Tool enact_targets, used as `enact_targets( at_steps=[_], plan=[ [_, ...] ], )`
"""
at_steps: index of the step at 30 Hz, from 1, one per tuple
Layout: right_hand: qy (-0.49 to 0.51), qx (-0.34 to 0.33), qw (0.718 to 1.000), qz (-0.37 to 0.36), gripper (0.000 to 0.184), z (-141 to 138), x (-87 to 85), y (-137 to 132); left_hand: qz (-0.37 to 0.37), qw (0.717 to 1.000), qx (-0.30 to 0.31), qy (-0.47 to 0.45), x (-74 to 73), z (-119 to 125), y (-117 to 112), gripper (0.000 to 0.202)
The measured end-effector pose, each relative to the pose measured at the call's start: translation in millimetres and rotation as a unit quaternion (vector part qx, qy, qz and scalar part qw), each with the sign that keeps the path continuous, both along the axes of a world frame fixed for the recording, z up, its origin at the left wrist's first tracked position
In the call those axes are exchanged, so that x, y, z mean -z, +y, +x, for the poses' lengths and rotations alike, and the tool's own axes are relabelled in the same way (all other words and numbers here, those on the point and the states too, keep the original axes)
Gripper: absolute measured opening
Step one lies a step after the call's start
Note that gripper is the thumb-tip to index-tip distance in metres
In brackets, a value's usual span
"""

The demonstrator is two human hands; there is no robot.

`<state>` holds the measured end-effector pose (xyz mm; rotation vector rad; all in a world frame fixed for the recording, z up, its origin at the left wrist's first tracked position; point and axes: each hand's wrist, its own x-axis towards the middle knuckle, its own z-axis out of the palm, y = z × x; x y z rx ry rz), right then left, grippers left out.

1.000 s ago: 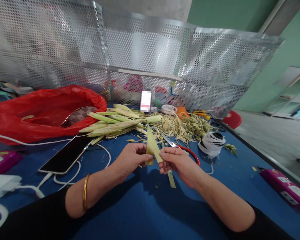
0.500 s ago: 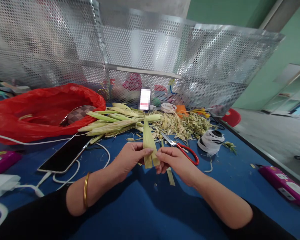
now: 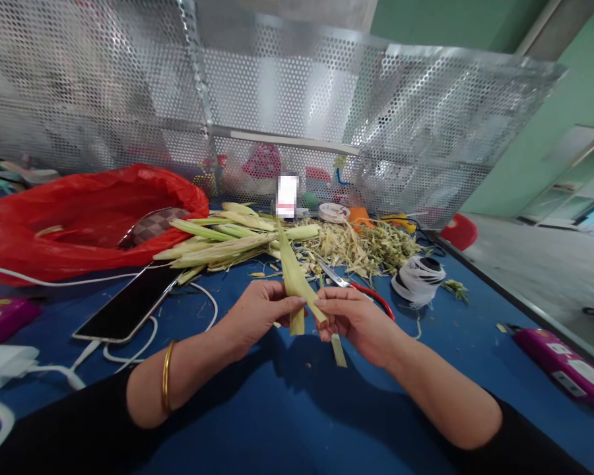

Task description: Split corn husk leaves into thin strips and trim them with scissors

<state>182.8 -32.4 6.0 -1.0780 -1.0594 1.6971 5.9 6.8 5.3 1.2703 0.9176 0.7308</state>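
Between my hands is a pale green corn husk, split at its lower end into two strips, its tip pointing away from me. My left hand pinches the left strip between thumb and fingers. The right strip slants out to my right hand, which is closed on it. Just beyond my right hand lie scissors with red handles, partly hidden by that hand. A narrow husk strip lies on the table below my right fingers.
A pile of husks and dry scraps lies ahead. At left are a red plastic bag, a phone and white cables. A spool of white thread and a purple device are at right on the blue table.
The two lower strips of the husk have spread farther apart. My right hand has moved slightly right with its strip, which now slants and twists. My left hand has barely moved.
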Motion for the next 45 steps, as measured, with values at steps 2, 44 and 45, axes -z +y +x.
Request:
enact_targets(
  at_steps=[2, 44, 45],
  plan=[
    [0.037, 0.001, 0.999, 0.002, 0.022, 2, -3.0, 0, 0.002, 1.0, 0.001, 0.005, 1.1, -1, 0, 0.03],
    [0.007, -0.003, 1.0, -0.006, 0.03, 0, 6.9, 1, 0.046, 0.987, 0.147, 0.035, 2.4, 0, -6, 0.027],
    [-0.005, 0.003, 1.0, -0.001, 0.03, -2, 7.5, 1, 0.045, 0.987, 0.15, 0.039, 2.6, 0, -6, 0.028]
  ],
)
